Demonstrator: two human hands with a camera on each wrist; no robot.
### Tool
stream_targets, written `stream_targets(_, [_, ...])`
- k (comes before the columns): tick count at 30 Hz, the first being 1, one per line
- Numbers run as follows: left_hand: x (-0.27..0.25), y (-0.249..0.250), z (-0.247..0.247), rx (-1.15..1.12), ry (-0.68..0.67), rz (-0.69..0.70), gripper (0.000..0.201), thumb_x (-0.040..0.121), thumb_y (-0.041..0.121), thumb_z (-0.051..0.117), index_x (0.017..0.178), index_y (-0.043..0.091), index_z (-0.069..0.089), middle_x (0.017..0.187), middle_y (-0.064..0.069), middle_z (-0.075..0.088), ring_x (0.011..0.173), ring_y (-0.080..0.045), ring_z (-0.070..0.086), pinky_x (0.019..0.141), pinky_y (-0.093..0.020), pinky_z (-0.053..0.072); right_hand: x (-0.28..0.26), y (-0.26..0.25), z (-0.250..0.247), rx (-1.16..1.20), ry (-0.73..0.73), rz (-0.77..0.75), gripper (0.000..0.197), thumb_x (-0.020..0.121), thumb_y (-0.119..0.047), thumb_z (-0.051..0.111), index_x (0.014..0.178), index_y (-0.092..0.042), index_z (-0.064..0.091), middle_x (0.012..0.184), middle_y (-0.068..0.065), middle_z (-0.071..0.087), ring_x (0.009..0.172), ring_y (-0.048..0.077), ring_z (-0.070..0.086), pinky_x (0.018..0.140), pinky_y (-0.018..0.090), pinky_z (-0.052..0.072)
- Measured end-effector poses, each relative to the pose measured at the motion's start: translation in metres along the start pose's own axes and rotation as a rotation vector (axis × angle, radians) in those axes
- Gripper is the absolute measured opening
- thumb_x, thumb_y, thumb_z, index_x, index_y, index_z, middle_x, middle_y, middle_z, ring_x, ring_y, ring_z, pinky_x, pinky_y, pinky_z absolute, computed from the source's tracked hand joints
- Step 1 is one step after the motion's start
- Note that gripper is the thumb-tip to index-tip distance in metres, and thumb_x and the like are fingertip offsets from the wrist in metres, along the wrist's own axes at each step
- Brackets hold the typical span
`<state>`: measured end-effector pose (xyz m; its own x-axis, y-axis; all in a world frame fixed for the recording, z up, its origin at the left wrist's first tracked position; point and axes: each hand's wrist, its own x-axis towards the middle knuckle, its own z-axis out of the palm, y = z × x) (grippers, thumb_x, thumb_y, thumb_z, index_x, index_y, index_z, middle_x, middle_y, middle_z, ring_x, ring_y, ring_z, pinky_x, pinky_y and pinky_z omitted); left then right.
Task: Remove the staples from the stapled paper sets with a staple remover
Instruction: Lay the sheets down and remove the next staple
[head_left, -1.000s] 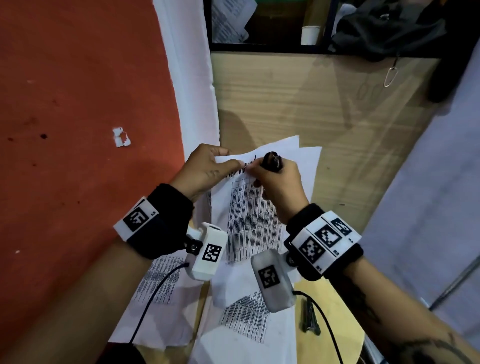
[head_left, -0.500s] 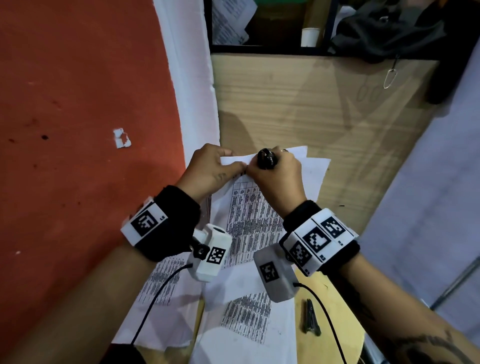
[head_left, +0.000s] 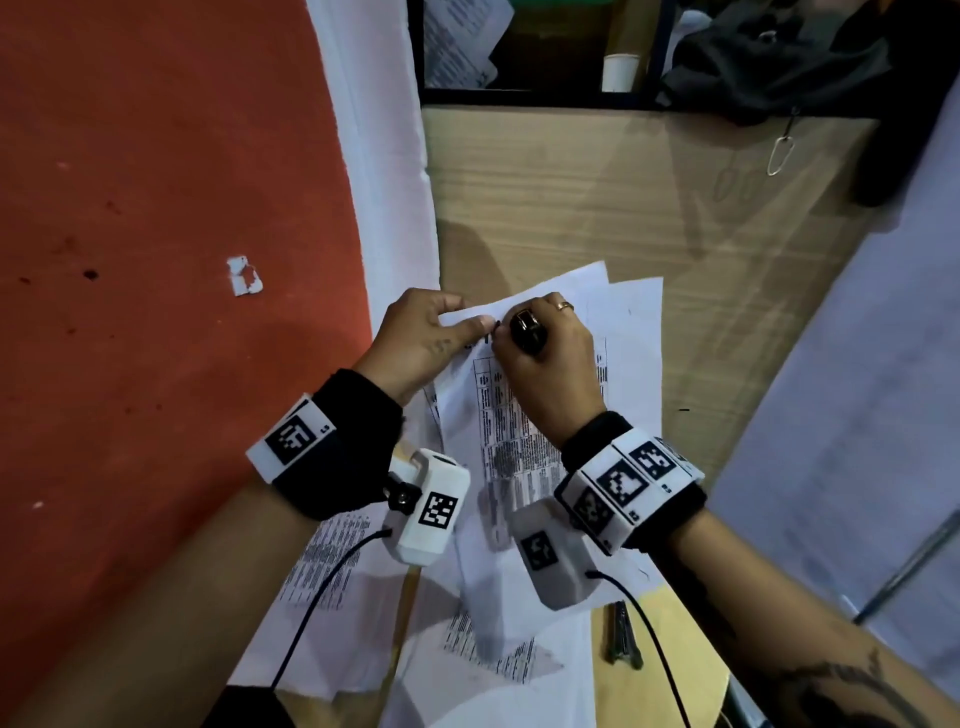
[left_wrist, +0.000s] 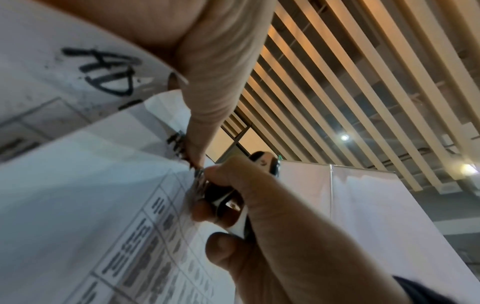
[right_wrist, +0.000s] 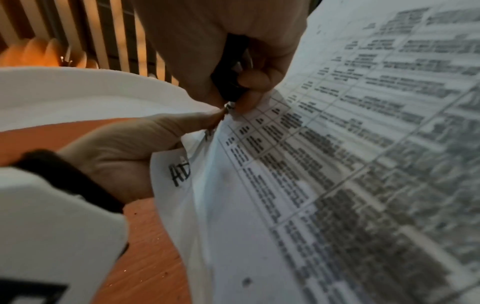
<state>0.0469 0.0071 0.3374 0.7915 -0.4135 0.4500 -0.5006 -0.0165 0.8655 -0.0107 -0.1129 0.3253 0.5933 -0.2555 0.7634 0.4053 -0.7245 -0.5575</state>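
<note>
A stapled paper set (head_left: 519, 441) with printed tables lies tilted on the wooden table (head_left: 597, 197). My left hand (head_left: 421, 338) pinches its top left corner, thumb on top. My right hand (head_left: 545, 374) grips a black staple remover (head_left: 529, 330) right beside the left thumb. In the left wrist view the staple remover (left_wrist: 265, 162) has its metal jaws down on the paper (left_wrist: 78, 205) at the corner, next to handwritten black letters. In the right wrist view the staple remover (right_wrist: 231, 72) meets the left hand (right_wrist: 130, 148) at the corner of the paper (right_wrist: 337, 164). The staple itself is hidden.
More printed sheets (head_left: 322, 571) lie under my wrists and hang over the table's near edge. A dark narrow metal tool (head_left: 623, 636) lies at the near right. Red floor (head_left: 156, 260) lies left; a shelf with a white cup (head_left: 621, 73) stands behind.
Both hands have stayed at the paper's corner and edged slightly left. The right hand has rolled over the remover, so a ringed finger now shows. The sheet's far corner has lifted.
</note>
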Motion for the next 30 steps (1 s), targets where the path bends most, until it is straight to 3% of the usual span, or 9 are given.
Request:
stream_targets(4, [0.000, -0.005, 0.007, 0.093, -0.006, 0.010, 0.042, 0.065, 0.046, 0.068, 0.071, 0.005, 0.064, 0.068, -0.008, 0.055, 0.068, -0.016, 0.048, 0.067, -0.032, 0.037, -0.007, 0.008, -0.006, -0.036, -0.051, -0.092, 0.018, 0.073, -0.016, 0.056, 0.079, 0.000, 0.060, 0.084, 0.016, 0.056, 0.076, 0.033, 0.055, 0.064, 0.034, 0.039])
stream_targets(6, [0.000, -0.008, 0.009, 0.112, -0.013, 0.006, 0.052, 0.062, 0.053, 0.065, 0.071, 0.001, 0.063, 0.065, -0.006, 0.053, 0.066, -0.016, 0.046, 0.065, -0.032, 0.035, -0.009, 0.010, -0.010, -0.107, -0.086, -0.188, 0.020, 0.073, -0.021, 0.056, 0.080, -0.003, 0.059, 0.087, 0.015, 0.056, 0.069, 0.033, 0.056, 0.056, 0.033, 0.043])
stream_targets(9, [0.002, -0.009, 0.013, 0.159, 0.009, -0.026, 0.028, 0.067, 0.042, 0.063, 0.058, 0.016, 0.062, 0.055, 0.004, 0.053, 0.058, -0.013, 0.047, 0.063, -0.030, 0.037, -0.008, 0.010, -0.015, -0.306, -0.141, -0.349, 0.028, 0.071, -0.028, 0.047, 0.080, -0.004, 0.056, 0.084, 0.016, 0.058, 0.057, 0.033, 0.055, 0.042, 0.026, 0.037])
stream_targets(13, [0.002, -0.006, 0.019, 0.166, 0.024, -0.035, 0.029, 0.066, 0.042, 0.060, 0.060, 0.014, 0.061, 0.064, -0.011, 0.053, 0.065, -0.020, 0.047, 0.064, -0.033, 0.039, -0.007, 0.013, -0.014, -0.478, -0.125, -0.435, 0.021, 0.072, -0.029, 0.048, 0.082, -0.010, 0.048, 0.084, 0.014, 0.058, 0.057, 0.031, 0.053, 0.039, 0.022, 0.027])
stream_targets(16, [-0.001, -0.004, 0.015, 0.131, -0.006, -0.010, 0.046, 0.067, 0.046, 0.062, 0.078, 0.001, 0.067, 0.075, -0.021, 0.061, 0.074, -0.023, 0.054, 0.072, -0.038, 0.047, -0.005, 0.012, -0.014, -0.272, -0.091, -0.272, 0.025, 0.072, -0.028, 0.049, 0.078, -0.005, 0.054, 0.083, 0.016, 0.056, 0.061, 0.034, 0.054, 0.045, 0.031, 0.039])
stream_targets(20, [0.001, -0.007, 0.005, 0.163, -0.005, 0.085, 0.049, 0.068, 0.057, 0.063, 0.082, 0.010, 0.067, 0.075, -0.026, 0.062, 0.071, -0.017, 0.052, 0.069, -0.040, 0.045, 0.005, 0.005, -0.014, 0.037, -0.117, 0.079, 0.023, 0.079, -0.016, 0.059, 0.075, 0.006, 0.059, 0.079, 0.020, 0.057, 0.073, 0.031, 0.054, 0.066, 0.038, 0.040])
stream_targets(24, [0.003, -0.003, -0.002, 0.353, 0.058, 0.146, 0.038, 0.075, 0.049, 0.059, 0.078, 0.012, 0.067, 0.079, -0.017, 0.068, 0.076, -0.034, 0.063, 0.074, -0.045, 0.050, 0.010, -0.001, -0.019, 0.288, -0.293, 0.317, 0.017, 0.075, -0.017, 0.059, 0.065, -0.003, 0.056, 0.055, 0.007, 0.053, 0.047, 0.011, 0.050, 0.044, 0.020, 0.037])
stream_targets(27, [0.005, -0.001, -0.010, 0.432, 0.105, 0.165, 0.030, 0.077, 0.042, 0.055, 0.078, 0.014, 0.066, 0.079, -0.014, 0.068, 0.079, -0.035, 0.063, 0.069, -0.039, 0.048, 0.001, 0.008, -0.028, 0.132, -0.517, 0.405, 0.024, 0.085, -0.006, 0.059, 0.061, -0.010, 0.055, 0.049, -0.002, 0.055, 0.035, 0.000, 0.047, 0.038, 0.012, 0.035])
stream_targets(30, [0.009, -0.006, -0.018, 0.530, 0.164, 0.199, 0.029, 0.082, 0.035, 0.060, 0.089, 0.008, 0.069, 0.088, -0.016, 0.068, 0.082, -0.034, 0.062, 0.069, -0.035, 0.044, -0.017, 0.031, -0.029, -0.309, -0.749, 0.364, 0.027, 0.088, -0.023, 0.058, 0.063, -0.020, 0.049, 0.067, 0.002, 0.059, 0.060, 0.013, 0.061, 0.063, 0.027, 0.051])
